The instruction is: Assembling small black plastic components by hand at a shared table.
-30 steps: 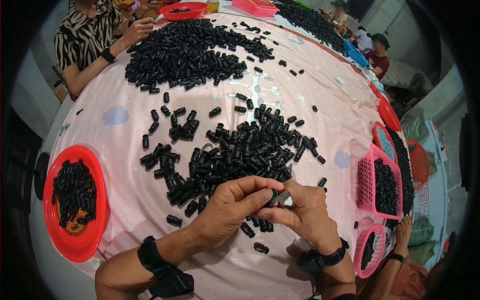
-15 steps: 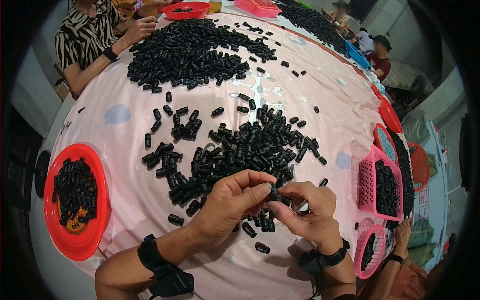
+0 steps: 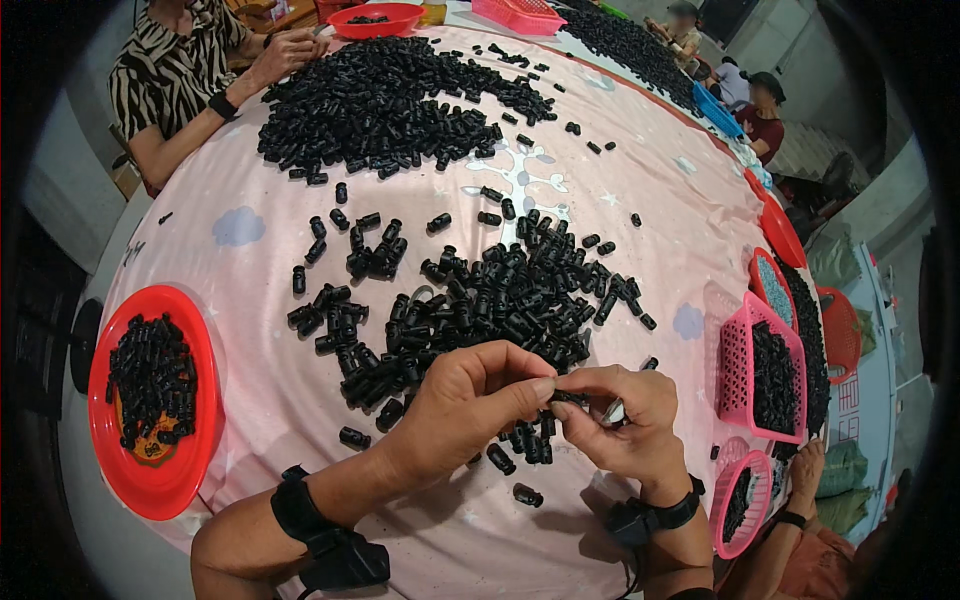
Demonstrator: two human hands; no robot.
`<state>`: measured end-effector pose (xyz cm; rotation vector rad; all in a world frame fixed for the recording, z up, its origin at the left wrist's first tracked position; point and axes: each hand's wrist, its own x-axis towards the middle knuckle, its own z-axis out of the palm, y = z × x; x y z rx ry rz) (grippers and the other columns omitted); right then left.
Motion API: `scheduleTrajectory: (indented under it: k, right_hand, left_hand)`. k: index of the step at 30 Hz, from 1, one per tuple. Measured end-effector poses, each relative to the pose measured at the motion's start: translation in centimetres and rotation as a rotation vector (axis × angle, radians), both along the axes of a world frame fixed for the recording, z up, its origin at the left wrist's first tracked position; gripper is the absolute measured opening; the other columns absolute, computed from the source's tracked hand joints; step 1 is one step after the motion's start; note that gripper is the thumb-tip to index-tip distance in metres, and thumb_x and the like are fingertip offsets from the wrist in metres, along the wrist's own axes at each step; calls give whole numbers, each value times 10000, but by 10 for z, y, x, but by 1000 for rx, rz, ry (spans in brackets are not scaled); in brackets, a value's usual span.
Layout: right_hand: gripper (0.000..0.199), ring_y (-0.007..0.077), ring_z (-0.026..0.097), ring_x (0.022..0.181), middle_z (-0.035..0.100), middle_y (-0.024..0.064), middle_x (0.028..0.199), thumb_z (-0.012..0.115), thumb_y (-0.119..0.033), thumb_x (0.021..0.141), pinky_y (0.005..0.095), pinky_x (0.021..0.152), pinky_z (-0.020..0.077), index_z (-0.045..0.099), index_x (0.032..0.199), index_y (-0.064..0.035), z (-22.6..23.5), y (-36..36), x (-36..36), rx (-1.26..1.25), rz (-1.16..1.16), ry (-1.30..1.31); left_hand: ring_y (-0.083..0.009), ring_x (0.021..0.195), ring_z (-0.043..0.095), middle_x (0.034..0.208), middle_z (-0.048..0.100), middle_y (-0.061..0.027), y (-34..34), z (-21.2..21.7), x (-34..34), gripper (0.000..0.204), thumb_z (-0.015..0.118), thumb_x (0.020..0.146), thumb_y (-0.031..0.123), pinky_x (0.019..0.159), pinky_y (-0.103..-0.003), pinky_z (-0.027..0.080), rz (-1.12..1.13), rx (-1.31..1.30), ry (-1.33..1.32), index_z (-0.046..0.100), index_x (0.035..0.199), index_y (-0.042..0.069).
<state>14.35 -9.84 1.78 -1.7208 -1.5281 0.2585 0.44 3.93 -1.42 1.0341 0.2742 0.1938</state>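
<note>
Over the near edge of a loose pile of small black barrel-shaped cord locks point(image 3: 500, 290), both hands meet fingertip to fingertip. A black cord lock point(image 3: 568, 397) is pinched between the thumb and forefinger of my right hand point(image 3: 625, 415). A pale, shiny tool point(image 3: 613, 411) also sits in that hand; its kind is mostly hidden by the fingers. My left hand point(image 3: 480, 395) has thumb and forefinger closed at the left end of the cord lock. Whatever lies between those two fingertips is too small to make out. Each wrist carries a black strapped device.
A red basin point(image 3: 212, 420) of black pieces stands at the left. A bigger black heap point(image 3: 370, 110) lies on the far side, beside a person in a striped shirt. Pink baskets point(image 3: 735, 350) line the right edge, near another person's hand point(image 3: 806, 470). Pink cloth point(image 3: 300, 420) covers the table.
The cord lock has turned from tilted upright to nearly flat, and now sits more in my right fingers. My left thumb has shifted slightly right. The surrounding piles look the same.
</note>
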Motion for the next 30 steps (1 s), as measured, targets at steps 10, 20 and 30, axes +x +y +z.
scheduleTrajectory:
  k: [10,20,30]
  right_hand:
    - [167,132,661,590,689,93,765,691,-58,790,229,535,501,666,949,-13,5,-3,5,-27,16,125]
    - [172,135,665,603,691,102,777,691,-60,798,228,545,505,668,962,-14,6,-2,2,-39,-22,207]
    - [188,91,614,575,662,76,670,680,-133,829,218,525,463,663,963,-2,-5,-1,4,-65,-77,259]
  left_hand:
    - [-64,823,608,921,637,-32,0,3,0,170,567,930,121,747,-198,507,-35,-168,41,602,1062,21]
    - [-68,768,614,895,652,-46,1,1,-1,196,554,948,178,710,-198,514,-48,-141,49,589,1063,23]
    - [-56,747,585,890,655,-50,-1,-1,3,217,531,964,209,683,-186,483,-73,-173,70,575,1066,23]
